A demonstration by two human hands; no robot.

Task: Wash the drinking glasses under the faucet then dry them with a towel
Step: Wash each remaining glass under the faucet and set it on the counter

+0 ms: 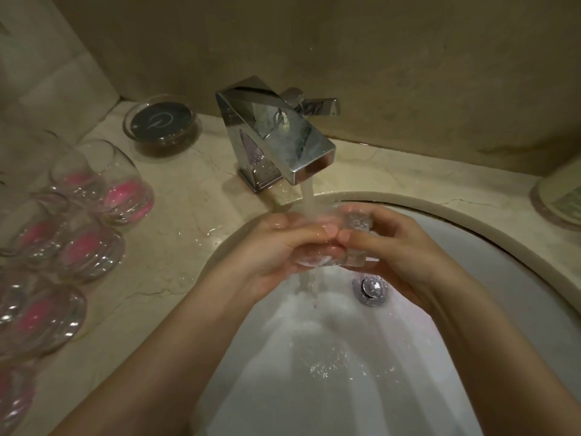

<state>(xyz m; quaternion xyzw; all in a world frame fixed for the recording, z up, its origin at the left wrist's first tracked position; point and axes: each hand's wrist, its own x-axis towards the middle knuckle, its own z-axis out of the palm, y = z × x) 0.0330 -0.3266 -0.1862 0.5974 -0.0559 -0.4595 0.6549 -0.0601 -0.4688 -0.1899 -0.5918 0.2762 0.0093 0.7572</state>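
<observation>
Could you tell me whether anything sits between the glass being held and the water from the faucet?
Nothing visible does. Both the left hand and the right hand grip the glass directly under the faucet, and the stream falls straight onto it over the sink.

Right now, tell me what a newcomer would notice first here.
First, both hands, left and right, gripping a glass under the running faucet, over the sink. Next, the glasses with pink bottoms crowd the counter at left. A round dish sits behind them near the wall.
</observation>
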